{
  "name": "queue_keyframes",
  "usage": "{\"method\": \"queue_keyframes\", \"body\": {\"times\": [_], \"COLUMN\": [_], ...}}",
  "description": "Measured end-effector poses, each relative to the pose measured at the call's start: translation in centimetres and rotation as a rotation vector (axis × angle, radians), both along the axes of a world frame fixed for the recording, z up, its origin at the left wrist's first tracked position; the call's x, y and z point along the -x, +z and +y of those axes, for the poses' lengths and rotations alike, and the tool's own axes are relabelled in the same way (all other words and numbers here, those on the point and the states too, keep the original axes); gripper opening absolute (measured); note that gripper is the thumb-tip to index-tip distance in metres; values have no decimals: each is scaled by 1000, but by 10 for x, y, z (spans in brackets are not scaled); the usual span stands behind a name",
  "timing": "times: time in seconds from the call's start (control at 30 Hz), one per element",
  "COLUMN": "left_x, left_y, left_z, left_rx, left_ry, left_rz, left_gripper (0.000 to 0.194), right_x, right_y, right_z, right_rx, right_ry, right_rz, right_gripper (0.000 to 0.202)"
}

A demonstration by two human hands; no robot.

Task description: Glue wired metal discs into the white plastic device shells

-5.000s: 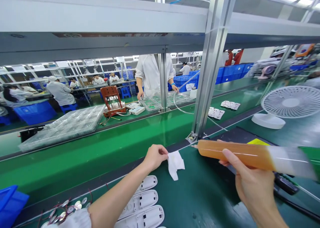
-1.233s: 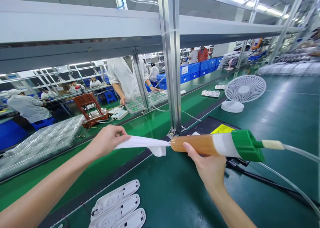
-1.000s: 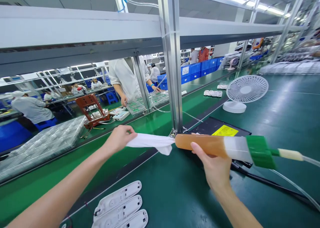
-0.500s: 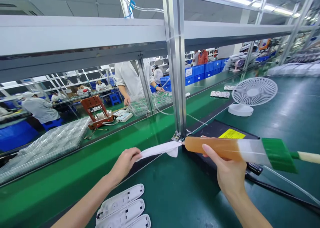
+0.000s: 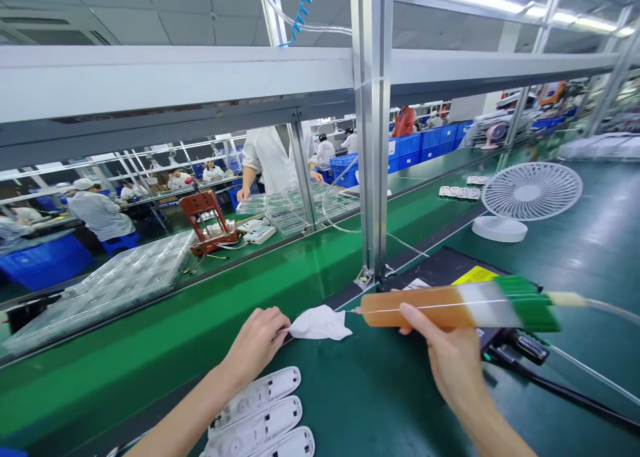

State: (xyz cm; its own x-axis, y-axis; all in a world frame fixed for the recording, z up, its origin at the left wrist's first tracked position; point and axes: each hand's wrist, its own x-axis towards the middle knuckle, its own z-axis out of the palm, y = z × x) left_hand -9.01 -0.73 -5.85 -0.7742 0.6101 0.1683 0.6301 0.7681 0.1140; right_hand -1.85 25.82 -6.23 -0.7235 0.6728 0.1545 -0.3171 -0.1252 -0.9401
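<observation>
Bare benchtop [image 5: 373, 400] between casings [image 5: 257, 425] and syringe [image 5: 445, 302], post [image 5: 371, 143] behind

Not a word I can read from here, with the yellow label [image 5: 474, 275] on the black box [image 5: 450, 259] slanted and blurred, the white tag [image 5: 391, 148] on the blue bin [image 5: 409, 143] too tiny.

One head-worn camera faces forward and down, close over the left hand [image 5: 259, 342] and right hand [image 5: 453, 353], across the table [image 5: 380, 400]

A round white desk fan [image 5: 528, 193] stands at right. On the far side, flat clear plastic trays [image 5: 125, 267] lie at left beside a reddish-brown fixture [image 5: 197, 205]; blue plastic crates [image 5: 430, 141] stand beyond, right of centre.
</observation>
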Motion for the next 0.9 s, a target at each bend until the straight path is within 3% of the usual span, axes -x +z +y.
{"method": "queue_keyframes", "body": {"times": [0.17,0.37,0.47,0.57,0.73,0.83,0.9], "left_x": [-6,-11,-10,-6,-4,-3,-3], "left_y": [-2,1,6,8,2,1,2], "left_z": [-22,-27,-10,24,78,80,71], "left_rx": [13,-85,-197,-312,-360,-333,-332], "left_ry": [-14,120,247,289,106,25,71], "left_rz": [-4,-70,-130,-237,-426,-453,-370], "left_gripper": [24,21,16,14,19,32,29], "right_x": [5,0,-3,-3,0,0,0], "right_y": [-14,-21,-22,-23,-24,-23,-22], "right_z": [-36,-42,-41,-39,-26,-19,-18], "right_rx": [-83,-165,-199,-219,-226,-205,-191], "right_ry": [168,296,288,277,269,238,200], "right_rz": [-74,-200,-236,-233,-269,-304,-294], "right_gripper": [52,51,54,60,69,67,66]}}
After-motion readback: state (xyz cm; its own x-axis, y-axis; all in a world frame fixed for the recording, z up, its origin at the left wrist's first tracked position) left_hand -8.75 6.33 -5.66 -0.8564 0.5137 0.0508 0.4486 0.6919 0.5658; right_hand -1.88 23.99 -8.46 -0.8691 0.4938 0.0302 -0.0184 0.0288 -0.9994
